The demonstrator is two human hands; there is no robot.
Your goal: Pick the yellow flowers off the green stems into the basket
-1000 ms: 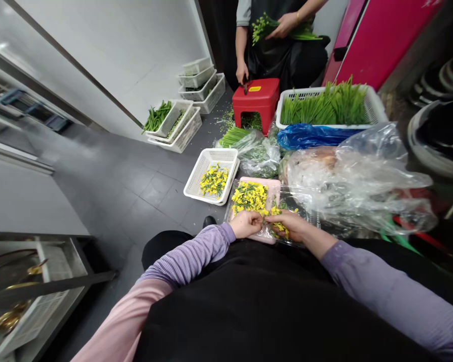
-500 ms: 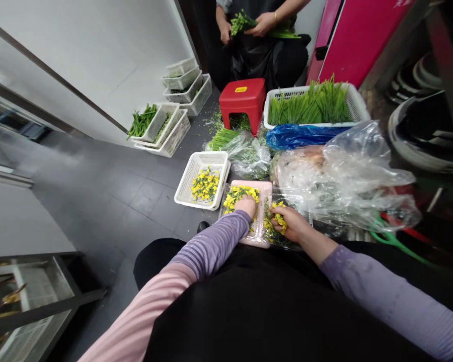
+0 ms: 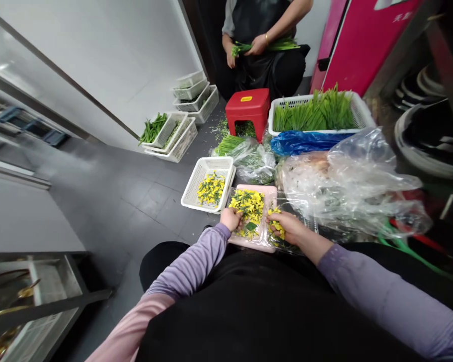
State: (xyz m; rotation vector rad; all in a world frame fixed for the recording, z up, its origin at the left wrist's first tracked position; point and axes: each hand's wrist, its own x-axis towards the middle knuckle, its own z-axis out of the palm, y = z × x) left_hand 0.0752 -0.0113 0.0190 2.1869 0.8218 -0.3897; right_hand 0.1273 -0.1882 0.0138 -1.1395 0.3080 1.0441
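Note:
My right hand [image 3: 291, 228] is closed around a small bunch of yellow flowers [image 3: 278, 226], held above the right half of a clear plastic container [image 3: 305, 203]. At the left side of that container is my left hand [image 3: 231, 219], its fingers curled in by the flowers; whatever they pinch is hidden. Loose yellow blossoms [image 3: 248, 203] with green stems fill the left half of the container, and a green leaf [image 3: 251, 226] lies among them. Under it shows a pink tray [image 3: 269, 191]. To the left stands a white basket [image 3: 189, 193] with more yellow flowers.
Beyond the container are bagged greens [image 3: 254, 161], a red stool [image 3: 248, 104] and a white crate of green stalks [image 3: 364, 113]. Clear plastic bags [image 3: 343, 186] lie on the right. Stacked baskets [image 3: 181, 143] line the wall. Opposite, a co-worker's hand [image 3: 257, 45] holds green stalks.
My left hand has moved left from over the blossoms to the container's left side, uncovering the leaf. My right hand still holds its bunch. The whole view has shifted slightly.

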